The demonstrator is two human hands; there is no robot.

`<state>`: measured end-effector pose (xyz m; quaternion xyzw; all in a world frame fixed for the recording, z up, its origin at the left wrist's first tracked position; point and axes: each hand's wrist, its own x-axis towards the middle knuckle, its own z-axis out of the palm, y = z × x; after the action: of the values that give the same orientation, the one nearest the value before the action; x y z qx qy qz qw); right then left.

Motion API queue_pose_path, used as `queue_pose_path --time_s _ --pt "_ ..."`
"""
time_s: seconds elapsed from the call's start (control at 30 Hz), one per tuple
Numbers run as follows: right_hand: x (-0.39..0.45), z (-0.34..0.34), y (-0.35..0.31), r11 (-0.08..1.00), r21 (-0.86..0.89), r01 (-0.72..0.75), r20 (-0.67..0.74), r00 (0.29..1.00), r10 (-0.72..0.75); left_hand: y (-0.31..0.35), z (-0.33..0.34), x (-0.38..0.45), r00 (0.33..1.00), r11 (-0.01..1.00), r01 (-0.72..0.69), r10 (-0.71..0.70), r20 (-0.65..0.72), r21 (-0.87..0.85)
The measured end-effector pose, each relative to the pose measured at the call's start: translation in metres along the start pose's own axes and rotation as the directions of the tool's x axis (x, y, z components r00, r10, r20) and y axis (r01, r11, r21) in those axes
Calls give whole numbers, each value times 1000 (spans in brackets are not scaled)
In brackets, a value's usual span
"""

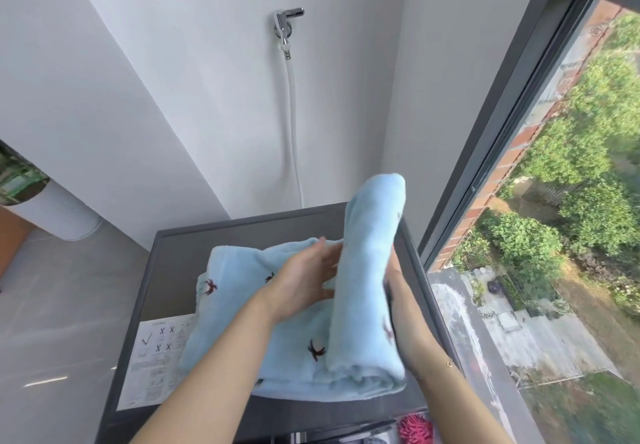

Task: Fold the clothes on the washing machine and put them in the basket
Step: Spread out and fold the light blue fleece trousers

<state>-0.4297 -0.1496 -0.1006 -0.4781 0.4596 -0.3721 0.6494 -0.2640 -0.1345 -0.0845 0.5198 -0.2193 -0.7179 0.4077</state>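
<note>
A light blue towel (298, 322) with small dark star-like motifs lies on the dark top of the washing machine (180, 270), and its right part is lifted into a thick upright fold. The left hand (304, 281) lies flat on the spread part of the towel, fingers straight and a little apart, their tips touching the near face of the raised fold. The right hand (398, 301) is behind that fold, so its fingers are mostly hidden; it seems to prop the cloth from the far side, but how far they curl cannot be told. A printed instruction sticker (156, 357) sits well to the left of the left fingers, partly under the towel's edge. Above the fingertips, a chrome tap (287, 24) with a white hose (294, 139) hangs on the wall.
</note>
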Motion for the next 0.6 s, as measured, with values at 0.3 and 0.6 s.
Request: queue_pose_path --time_s 0.3,0.6 --pt "-23 116 -21 922 -376 92 307 951 31 16 -87 -93 936 972 -141 68 -345 -190" --pt "-22 161 7 837 -521 168 353 935 32 -21 -148 -106 801 966 -231 254 -543 112"
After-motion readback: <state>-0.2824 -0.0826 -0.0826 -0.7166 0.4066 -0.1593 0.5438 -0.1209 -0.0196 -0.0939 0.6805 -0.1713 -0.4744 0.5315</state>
